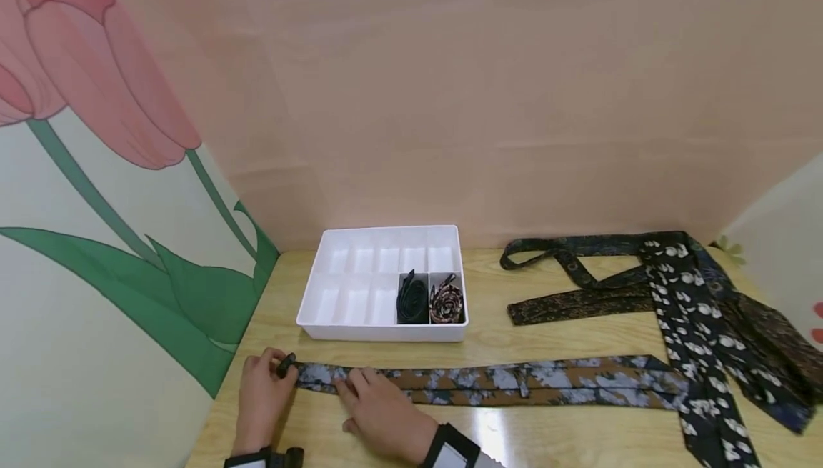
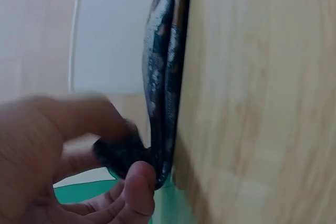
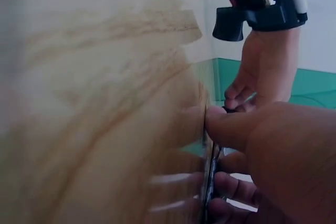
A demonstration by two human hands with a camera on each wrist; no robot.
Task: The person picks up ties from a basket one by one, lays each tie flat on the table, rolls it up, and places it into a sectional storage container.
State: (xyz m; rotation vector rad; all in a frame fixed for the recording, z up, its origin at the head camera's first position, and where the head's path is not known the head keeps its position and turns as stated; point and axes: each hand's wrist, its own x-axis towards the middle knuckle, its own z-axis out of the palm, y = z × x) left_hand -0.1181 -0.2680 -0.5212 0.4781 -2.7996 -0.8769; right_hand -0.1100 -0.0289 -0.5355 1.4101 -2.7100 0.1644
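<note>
A necktie (image 1: 489, 386) in brown and dark blue with pale blue flowers lies lengthwise along the wooden table, its seamed back facing up. At the tie's left end my left hand (image 1: 265, 393) pinches a small dark roll or fold (image 2: 123, 153) of it between thumb and fingers. My right hand (image 1: 382, 411) rests on the tie a little further right, fingertips on the fabric and thumb beside its near edge. In the right wrist view the fingers (image 3: 231, 184) touch the tie, seen edge-on. The tie's wide end runs up to a black tie with white flowers (image 1: 697, 354).
Behind the flowered tie stands a white divided tray (image 1: 379, 334). Two of its front right compartments hold a dark rolled tie (image 1: 412, 302) and a patterned rolled tie (image 1: 446, 304). Several other ties, among them a dark brown one (image 1: 579, 305), lie overlapping at the right.
</note>
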